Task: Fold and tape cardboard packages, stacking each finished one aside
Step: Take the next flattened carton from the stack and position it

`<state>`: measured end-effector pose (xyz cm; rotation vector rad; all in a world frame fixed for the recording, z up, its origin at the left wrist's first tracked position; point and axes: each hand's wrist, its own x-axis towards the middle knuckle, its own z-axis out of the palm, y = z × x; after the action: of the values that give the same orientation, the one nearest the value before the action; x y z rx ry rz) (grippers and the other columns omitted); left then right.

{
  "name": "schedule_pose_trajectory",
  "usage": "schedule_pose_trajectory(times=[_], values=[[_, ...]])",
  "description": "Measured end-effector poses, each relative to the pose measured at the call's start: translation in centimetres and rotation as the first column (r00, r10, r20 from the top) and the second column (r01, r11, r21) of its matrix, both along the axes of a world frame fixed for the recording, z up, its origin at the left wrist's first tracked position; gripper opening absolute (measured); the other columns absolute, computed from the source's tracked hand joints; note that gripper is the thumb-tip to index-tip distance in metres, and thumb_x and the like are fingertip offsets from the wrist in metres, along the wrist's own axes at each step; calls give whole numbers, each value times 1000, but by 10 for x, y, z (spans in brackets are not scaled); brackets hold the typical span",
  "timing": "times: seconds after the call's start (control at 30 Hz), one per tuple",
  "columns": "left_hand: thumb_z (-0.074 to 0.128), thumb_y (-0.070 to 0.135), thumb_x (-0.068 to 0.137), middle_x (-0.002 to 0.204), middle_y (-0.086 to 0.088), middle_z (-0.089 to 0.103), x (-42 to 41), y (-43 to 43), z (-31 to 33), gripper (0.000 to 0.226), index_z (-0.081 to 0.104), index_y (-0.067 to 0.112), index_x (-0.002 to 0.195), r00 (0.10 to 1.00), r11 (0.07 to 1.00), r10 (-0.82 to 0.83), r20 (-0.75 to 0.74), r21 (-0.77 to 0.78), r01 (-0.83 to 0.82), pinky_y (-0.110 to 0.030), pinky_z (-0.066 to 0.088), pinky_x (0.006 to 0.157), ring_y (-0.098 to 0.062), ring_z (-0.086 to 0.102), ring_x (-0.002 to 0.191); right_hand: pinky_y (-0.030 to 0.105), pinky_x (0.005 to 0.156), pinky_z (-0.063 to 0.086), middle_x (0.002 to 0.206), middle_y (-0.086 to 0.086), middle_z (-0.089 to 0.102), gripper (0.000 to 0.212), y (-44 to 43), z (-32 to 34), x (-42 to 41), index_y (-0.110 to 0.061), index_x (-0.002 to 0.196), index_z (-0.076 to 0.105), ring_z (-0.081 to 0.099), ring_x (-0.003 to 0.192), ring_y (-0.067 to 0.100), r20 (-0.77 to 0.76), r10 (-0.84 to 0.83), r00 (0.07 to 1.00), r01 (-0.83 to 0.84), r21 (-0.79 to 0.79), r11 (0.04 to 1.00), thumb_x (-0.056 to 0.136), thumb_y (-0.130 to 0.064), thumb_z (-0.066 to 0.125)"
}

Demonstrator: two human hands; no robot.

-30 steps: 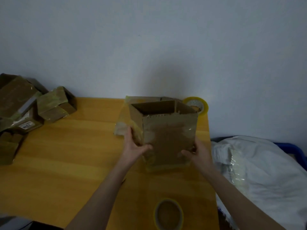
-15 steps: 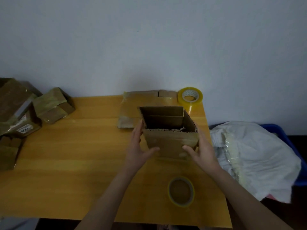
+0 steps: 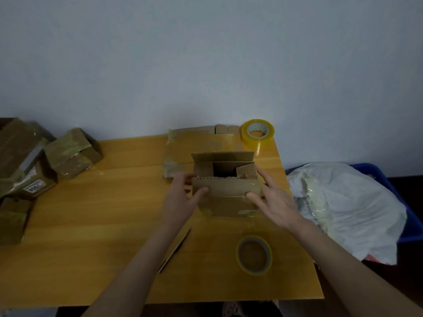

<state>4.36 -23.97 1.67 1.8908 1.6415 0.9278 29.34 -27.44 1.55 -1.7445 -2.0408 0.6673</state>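
Observation:
A small brown cardboard box (image 3: 225, 199) stands on the wooden table (image 3: 91, 225) with its top flaps partly open. My left hand (image 3: 180, 197) holds its left side, thumb on the near flap. My right hand (image 3: 272, 197) holds its right side, thumb on the same flap, fingers at the right flap. A roll of clear tape (image 3: 254, 255) lies flat on the table near me. A second yellowish tape roll (image 3: 257, 133) sits at the far right corner. Taped finished packages (image 3: 71, 152) are piled at the left.
Flattened cardboard (image 3: 201, 143) lies behind the box near the wall. A cardboard strip (image 3: 176, 250) shows under my left forearm. A labelled package (image 3: 34, 184) sits at the left edge. Right of the table, a white plastic bag (image 3: 348, 207) fills a blue bin (image 3: 377, 175).
The box has been lowered onto the table and turned with its open top up. Both hands have come onto the flaps, and the near flap now leans inward.

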Motion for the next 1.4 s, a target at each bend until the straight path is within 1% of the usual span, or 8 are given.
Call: schedule_pose_trajectory(times=[0.07,0.17,0.3,0.43,0.6,0.83,1.1,1.4], values=[[78,44,72,131,-1,47,2,12,11,80,39,18,136,999,1000,13,-41,26,-12,-37,48,94,-21,51,115,29,79,45,153,-10,27,48,1,3,-2,-23,132,53,56,112,16,-111,-68,991,68,-5,998,92,-50,53],[79,51,67,158,-2,17,13,37,27,116,8,20,152,972,995,-100,-211,-40,94,-40,25,113,-21,20,142,33,88,47,137,-8,47,60,1,6,-3,-27,138,43,54,110,14,-213,-147,966,135,-71,988,85,-46,66],[65,49,83,147,-2,35,18,36,23,81,29,20,149,879,972,-235,-415,-114,206,-39,33,111,-21,32,136,40,89,50,138,-6,48,88,8,11,-7,-26,150,22,59,95,12,-296,-257,920,209,-183,961,80,-46,72],[47,39,97,156,0,24,21,16,9,55,35,18,147,854,952,-306,-421,-107,287,-42,22,118,-18,13,146,44,102,42,152,0,32,90,16,8,-14,-30,154,7,41,131,23,-201,-185,962,160,-134,978,87,-40,66],[47,50,94,160,-5,-6,22,12,14,51,38,40,143,899,959,-229,-374,-247,141,-45,18,117,-27,0,147,44,113,31,160,-1,14,79,34,10,-15,-24,153,20,24,143,23,-110,-107,988,82,-215,973,89,-35,65],[53,50,91,160,-10,2,26,3,11,59,37,32,145,908,970,-196,-371,-207,125,-41,29,114,-30,17,144,41,110,35,152,1,34,84,32,21,-13,-25,150,30,36,136,23,-121,-176,977,146,-224,964,80,-28,76],[46,58,91,157,-8,9,22,11,14,56,34,43,143,847,969,-214,-487,-215,121,-42,24,113,-31,14,142,41,111,31,161,0,2,100,56,29,-16,-26,153,15,20,144,25,10,-75,997,74,-315,946,76,-41,77],[57,54,87,159,-5,-10,34,24,15,64,33,40,144,863,933,-310,-399,-303,194,-43,34,111,-32,17,144,41,103,39,154,-2,16,109,50,31,-7,-23,148,22,37,133,25,130,-58,990,95,-298,950,62,-47,85]])
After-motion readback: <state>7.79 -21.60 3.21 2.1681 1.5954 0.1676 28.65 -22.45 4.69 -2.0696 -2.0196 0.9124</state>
